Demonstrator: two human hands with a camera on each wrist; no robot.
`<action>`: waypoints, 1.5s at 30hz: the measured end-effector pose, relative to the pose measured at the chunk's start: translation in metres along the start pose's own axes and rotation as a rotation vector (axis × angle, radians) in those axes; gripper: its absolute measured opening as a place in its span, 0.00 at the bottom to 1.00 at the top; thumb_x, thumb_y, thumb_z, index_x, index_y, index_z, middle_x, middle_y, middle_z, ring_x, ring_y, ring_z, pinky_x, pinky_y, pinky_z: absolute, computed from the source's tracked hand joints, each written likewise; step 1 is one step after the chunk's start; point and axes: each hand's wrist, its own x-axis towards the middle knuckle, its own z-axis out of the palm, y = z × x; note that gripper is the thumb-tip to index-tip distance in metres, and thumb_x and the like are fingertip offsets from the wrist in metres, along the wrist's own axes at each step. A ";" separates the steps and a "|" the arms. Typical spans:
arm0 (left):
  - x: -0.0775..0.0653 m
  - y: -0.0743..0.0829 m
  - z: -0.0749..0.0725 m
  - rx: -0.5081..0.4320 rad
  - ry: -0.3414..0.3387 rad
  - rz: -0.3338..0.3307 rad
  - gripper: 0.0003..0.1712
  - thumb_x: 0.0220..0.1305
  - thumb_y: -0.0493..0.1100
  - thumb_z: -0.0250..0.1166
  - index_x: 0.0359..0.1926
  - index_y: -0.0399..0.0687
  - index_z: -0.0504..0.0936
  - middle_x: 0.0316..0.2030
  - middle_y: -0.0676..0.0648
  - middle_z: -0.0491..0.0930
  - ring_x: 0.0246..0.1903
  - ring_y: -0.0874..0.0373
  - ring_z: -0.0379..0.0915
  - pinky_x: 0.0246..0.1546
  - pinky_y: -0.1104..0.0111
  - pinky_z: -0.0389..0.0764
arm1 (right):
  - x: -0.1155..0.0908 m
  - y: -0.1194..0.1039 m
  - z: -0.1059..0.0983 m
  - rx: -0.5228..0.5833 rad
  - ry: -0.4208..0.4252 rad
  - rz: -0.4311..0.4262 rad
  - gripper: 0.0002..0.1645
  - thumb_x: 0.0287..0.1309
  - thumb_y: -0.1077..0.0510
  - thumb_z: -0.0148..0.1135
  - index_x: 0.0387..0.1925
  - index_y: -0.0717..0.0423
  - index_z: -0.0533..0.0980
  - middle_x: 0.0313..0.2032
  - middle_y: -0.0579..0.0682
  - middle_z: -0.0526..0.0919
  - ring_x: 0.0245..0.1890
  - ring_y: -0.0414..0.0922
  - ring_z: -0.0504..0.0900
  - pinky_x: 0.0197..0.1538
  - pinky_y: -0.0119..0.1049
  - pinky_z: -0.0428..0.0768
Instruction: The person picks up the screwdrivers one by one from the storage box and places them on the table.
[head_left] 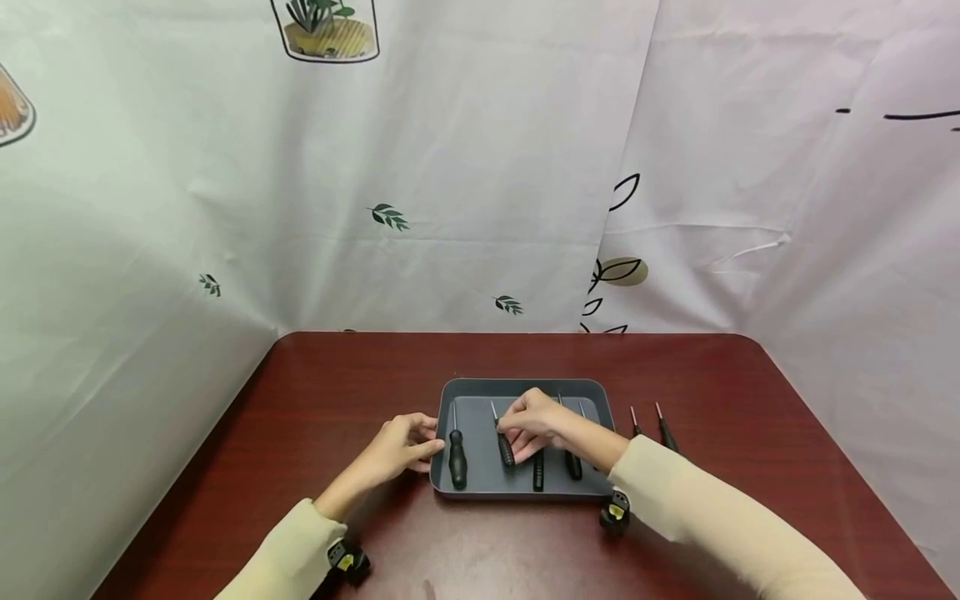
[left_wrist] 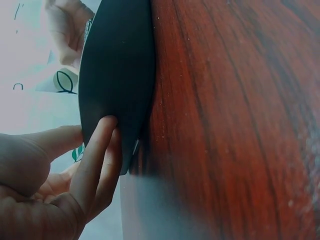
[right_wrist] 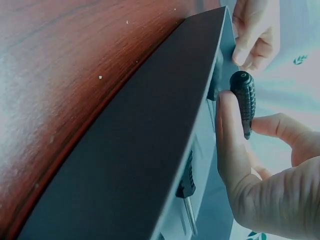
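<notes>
My right hand pinches the black ribbed handle of a screwdriver over the grey tray. In the right wrist view, thumb and fingers lie on either side of that screwdriver, its handle end raised near the rim. At the tray's left edge my left hand grips the side; the left wrist view has fingers on the outer wall of the tray and the thumb at its rim. Left of the held one lies another screwdriver. More screwdrivers, one in the middle and one further right, are partly hidden by my right hand.
Two screwdrivers, one nearer and one farther right, lie on the red-brown table beyond the tray's right side, partly covered by the right sleeve. A white patterned curtain hangs behind and beside the table.
</notes>
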 end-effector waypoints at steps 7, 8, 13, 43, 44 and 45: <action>0.001 0.001 0.001 -0.011 -0.012 0.012 0.25 0.66 0.33 0.67 0.58 0.18 0.71 0.39 0.39 0.80 0.36 0.48 0.84 0.29 0.62 0.89 | -0.005 0.004 -0.008 0.037 -0.014 -0.001 0.05 0.59 0.69 0.61 0.34 0.69 0.81 0.20 0.55 0.80 0.17 0.43 0.83 0.30 0.42 0.89; 0.000 0.001 0.001 -0.015 -0.013 0.013 0.25 0.66 0.33 0.67 0.58 0.18 0.71 0.39 0.38 0.80 0.36 0.47 0.84 0.29 0.62 0.89 | -0.006 0.005 -0.009 0.040 -0.014 -0.004 0.04 0.58 0.69 0.62 0.34 0.69 0.81 0.20 0.55 0.80 0.18 0.43 0.83 0.30 0.42 0.89; -0.001 0.002 0.003 -0.035 -0.013 0.021 0.24 0.66 0.32 0.66 0.57 0.17 0.71 0.39 0.38 0.80 0.36 0.45 0.83 0.28 0.62 0.89 | -0.014 0.009 -0.019 0.053 -0.016 -0.028 0.03 0.58 0.69 0.61 0.31 0.68 0.80 0.21 0.55 0.79 0.19 0.43 0.82 0.31 0.42 0.89; -0.001 -0.002 0.001 -0.024 0.002 0.012 0.24 0.66 0.32 0.66 0.57 0.18 0.72 0.38 0.38 0.80 0.35 0.48 0.84 0.29 0.63 0.89 | -0.049 0.019 -0.077 0.064 0.029 -0.102 0.07 0.59 0.65 0.58 0.33 0.68 0.78 0.42 0.61 0.85 0.23 0.41 0.82 0.31 0.39 0.89; -0.001 -0.002 0.000 -0.025 0.000 0.013 0.24 0.66 0.32 0.66 0.57 0.18 0.71 0.38 0.38 0.80 0.35 0.47 0.84 0.29 0.63 0.89 | -0.050 0.020 -0.079 0.064 0.030 -0.102 0.07 0.59 0.65 0.59 0.34 0.68 0.79 0.39 0.60 0.85 0.23 0.41 0.82 0.31 0.39 0.89; -0.001 -0.002 0.000 -0.027 -0.003 0.015 0.25 0.66 0.32 0.66 0.58 0.17 0.71 0.39 0.38 0.80 0.35 0.47 0.84 0.28 0.63 0.89 | -0.052 0.020 -0.081 0.066 0.032 -0.102 0.08 0.59 0.65 0.58 0.35 0.70 0.79 0.38 0.59 0.85 0.23 0.41 0.82 0.31 0.38 0.89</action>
